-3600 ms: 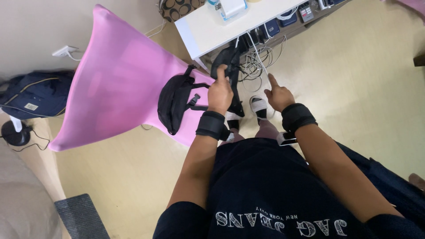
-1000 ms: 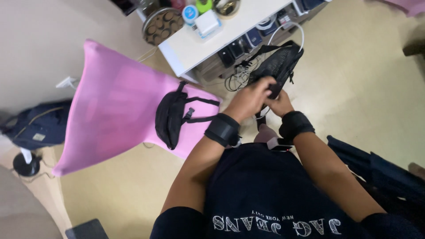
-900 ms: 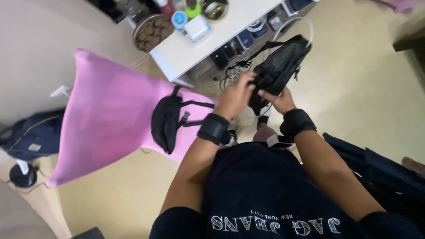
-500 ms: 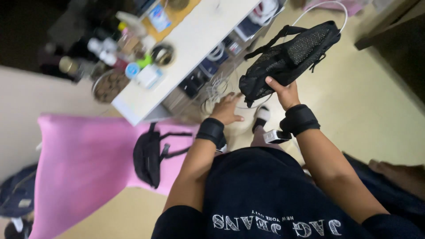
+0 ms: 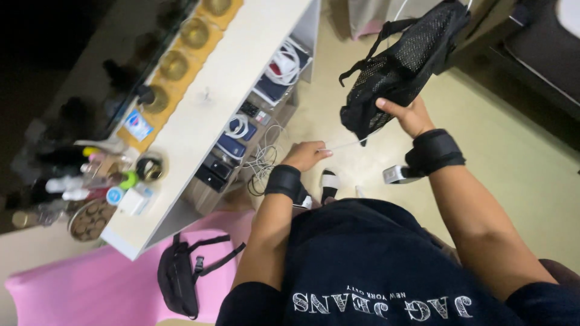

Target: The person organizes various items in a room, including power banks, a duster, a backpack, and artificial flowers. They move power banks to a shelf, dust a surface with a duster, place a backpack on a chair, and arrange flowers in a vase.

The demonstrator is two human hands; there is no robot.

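Up went the black mesh bag (image 5: 405,66), higher than a moment before, toward one o'clock. My right hand (image 5: 411,116) gripped its bottom edge. My left hand (image 5: 307,155) pinched a thin white cord (image 5: 347,144). It looked soft, light and floppy, best held by its strap.

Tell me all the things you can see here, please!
black mesh bag: one, black, held up at the top right
thin white cord: one, white, stretched between bag and left hand
white table: one, white, left of middle
gold bowls: several, gold, along the table's far edge
bottles and jars: many, mixed colours, at the table's near end
black waist bag: one, black, on the pink cushion
pink cushion: one, pink, bottom left
left hand: pinching the cord
right hand: gripping the bag
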